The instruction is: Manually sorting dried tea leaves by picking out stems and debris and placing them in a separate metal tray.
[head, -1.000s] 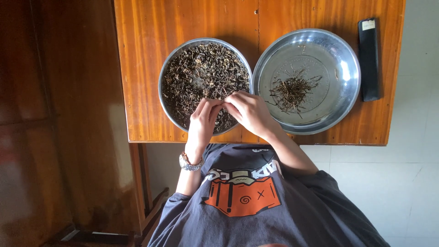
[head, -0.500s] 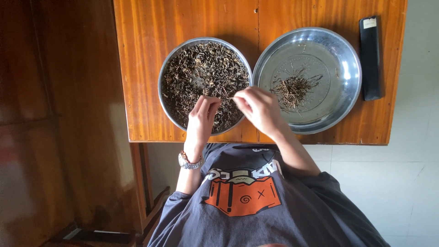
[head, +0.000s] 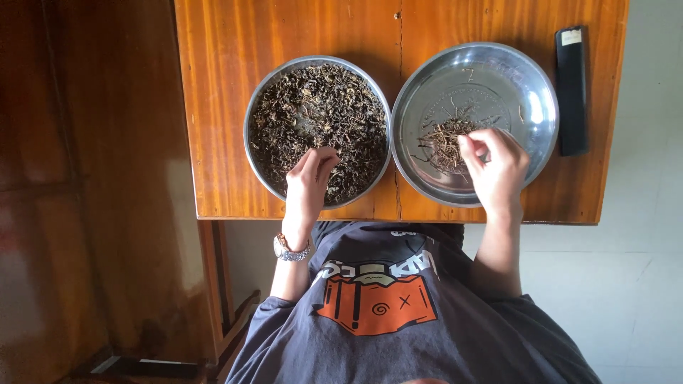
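Under the right hand (head: 496, 167), pinched on something too small to see, sits the twig pile (head: 442, 144); a shaky drop could scatter twigs off the shiny tray (head: 530, 85).

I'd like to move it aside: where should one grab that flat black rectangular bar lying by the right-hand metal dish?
Probably across the long sides of the flat black bar, mid-length, from above: it lies flat, and the round steel dish leaves little room on one side.
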